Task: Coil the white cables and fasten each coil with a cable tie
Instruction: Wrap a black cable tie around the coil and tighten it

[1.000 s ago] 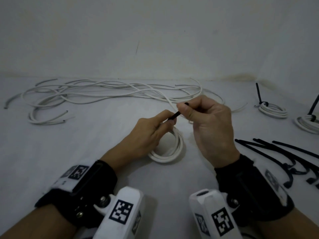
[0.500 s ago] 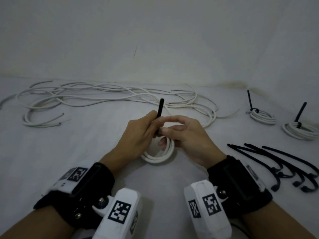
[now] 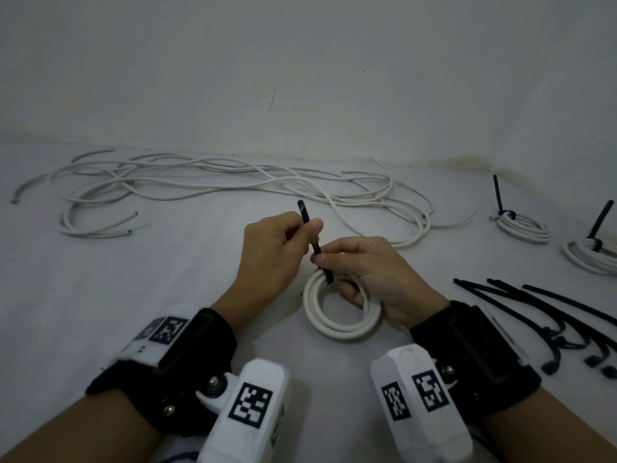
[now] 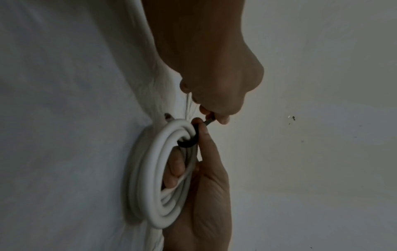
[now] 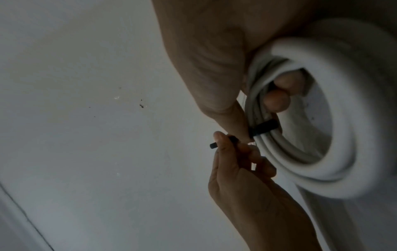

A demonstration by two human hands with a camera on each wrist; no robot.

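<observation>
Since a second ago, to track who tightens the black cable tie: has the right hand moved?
Yes. The right hand dropped nearer the person, off the loose white cable tangle, onto the round white cable coil.

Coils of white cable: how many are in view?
3: one coil in the right hand, getting its tie, and two tied coils far right. The loose cables are uncoiled.
</observation>
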